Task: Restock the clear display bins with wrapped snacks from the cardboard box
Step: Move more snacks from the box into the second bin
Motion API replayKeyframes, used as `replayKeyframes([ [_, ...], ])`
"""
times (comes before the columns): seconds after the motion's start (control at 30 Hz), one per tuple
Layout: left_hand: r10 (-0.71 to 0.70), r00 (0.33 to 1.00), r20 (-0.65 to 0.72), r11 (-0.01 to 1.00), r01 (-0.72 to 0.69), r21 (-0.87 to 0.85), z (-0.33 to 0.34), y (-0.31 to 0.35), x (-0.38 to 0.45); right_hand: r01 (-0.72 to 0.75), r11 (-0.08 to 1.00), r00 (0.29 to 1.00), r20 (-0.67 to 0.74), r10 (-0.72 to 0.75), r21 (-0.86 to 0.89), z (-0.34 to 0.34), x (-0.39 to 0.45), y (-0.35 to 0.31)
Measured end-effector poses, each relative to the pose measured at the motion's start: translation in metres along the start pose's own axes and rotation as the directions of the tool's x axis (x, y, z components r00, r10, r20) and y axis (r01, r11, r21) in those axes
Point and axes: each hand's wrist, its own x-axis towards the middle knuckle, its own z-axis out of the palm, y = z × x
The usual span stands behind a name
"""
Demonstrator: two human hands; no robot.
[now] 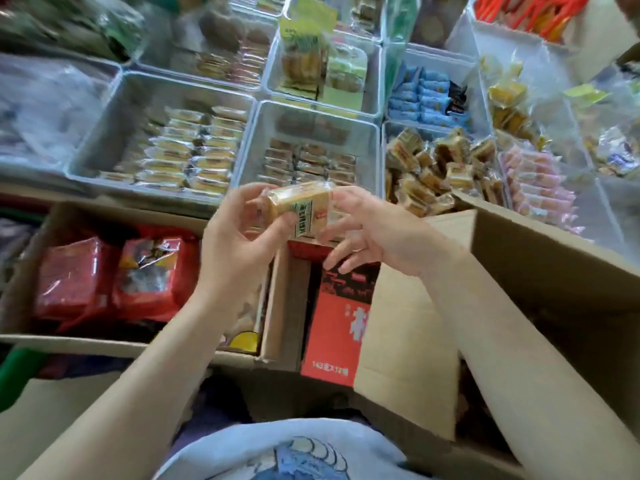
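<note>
Cardboard runs along the near side: at the far left, an open box (27,271) holds red foil packs (114,275) side by side, filling its left and middle part. Beyond its far edge sits a clear bin (114,109) with rows of pale wrapped cakes (187,150) stacked toward its right wall. The left hand (232,237) is raised above the box's right end, thumb and curled fingers pinching the left end of a wrapped snack (299,202), a tan bar in clear film with a green label. The snack hangs in the air between both hands, just in front of the near rim of the middle bin (259,133), where brown wrapped pieces (311,161) lie in rows. The right hand (374,230) grips the snack's right end with thumb and forefinger; its other fingers spread loosely downward. Beneath it stands a red printed carton (332,327). Further right, a bin heaped with tan wrapped snacks (433,164), then pink packs (540,188), behind the large cardboard box (540,251) at the right.
</note>
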Motion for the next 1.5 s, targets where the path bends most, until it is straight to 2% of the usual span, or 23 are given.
replayKeyframes([
  [0.1,-0.156,0.982,0.106,0.98,0.167,-0.105,-0.071,-0.033,0.036,0.006,0.972,0.989,-0.145,-0.041,-0.233,0.054,0.061,-0.021],
  [0.23,-0.298,0.935,0.192,0.918,0.336,-0.211,-0.148,-0.071,0.083,0.039,0.953,0.996,-0.065,-0.061,-0.301,0.132,0.134,-0.039],
  [0.3,-0.316,0.919,0.235,0.909,0.364,-0.203,-0.171,-0.087,0.101,0.023,0.95,0.999,-0.039,-0.037,-0.31,0.172,0.162,-0.044],
  [0.4,-0.306,0.889,0.34,0.944,0.33,-0.016,-0.2,-0.115,0.124,-0.013,0.944,0.997,-0.072,-0.011,-0.33,0.213,0.191,-0.049],
  [0.5,-0.316,0.836,0.448,0.942,0.331,0.048,-0.222,-0.133,0.152,-0.012,0.95,0.994,-0.111,-0.024,-0.312,0.221,0.219,-0.052],
  [0.53,-0.302,0.84,0.451,0.952,0.294,0.089,-0.228,-0.139,0.161,-0.007,0.954,0.992,-0.126,-0.032,-0.3,0.22,0.228,-0.055],
  [0.63,-0.26,0.904,0.34,0.939,0.155,0.306,-0.242,-0.162,0.191,-0.035,0.948,0.964,-0.262,-0.051,-0.315,0.207,0.251,-0.064],
  [0.7,-0.279,0.923,0.265,0.909,0.165,0.382,-0.247,-0.176,0.213,-0.027,0.943,0.929,-0.356,-0.098,-0.331,0.193,0.269,-0.075],
  [0.77,-0.322,0.913,0.251,0.893,0.205,0.4,-0.247,-0.187,0.237,-0.027,0.932,0.878,-0.453,-0.151,-0.362,0.176,0.294,-0.086],
  [0.83,-0.358,0.899,0.251,0.896,0.256,0.363,-0.242,-0.189,0.263,-0.051,0.893,0.826,-0.521,-0.213,-0.446,0.161,0.325,-0.097],
  [0.9,-0.443,0.867,0.23,0.889,0.391,0.24,-0.233,-0.188,0.288,-0.058,0.857,0.788,-0.551,-0.276,-0.511,0.149,0.355,-0.107],
  [1.03,-0.613,0.761,0.212,0.782,0.623,0.023,-0.216,-0.197,0.336,-0.069,0.827,0.743,-0.582,-0.33,-0.557,0.131,0.401,-0.119],
  [1.13,-0.689,0.687,0.229,0.695,0.716,-0.056,-0.2,-0.205,0.357,-0.069,0.804,0.744,-0.568,-0.353,-0.59,0.122,0.428,-0.121],
  [1.23,-0.683,0.676,0.276,0.684,0.725,-0.085,-0.184,-0.21,0.363,-0.089,0.765,0.789,-0.514,-0.337,-0.638,0.118,0.45,-0.116],
  [1.3,-0.662,0.689,0.294,0.689,0.714,-0.122,-0.174,-0.218,0.364,-0.074,0.71,0.818,-0.45,-0.359,-0.7,0.117,0.463,-0.11],
  [1.4,-0.609,0.715,0.345,0.699,0.688,-0.194,-0.163,-0.231,0.36,-0.07,0.566,0.83,-0.362,-0.424,-0.821,0.113,0.476,-0.103],
  [1.5,-0.585,0.722,0.369,0.691,0.682,-0.238,-0.159,-0.235,0.36,-0.12,0.252,0.825,-0.237,-0.513,-0.96,0.111,0.481,-0.097],
])
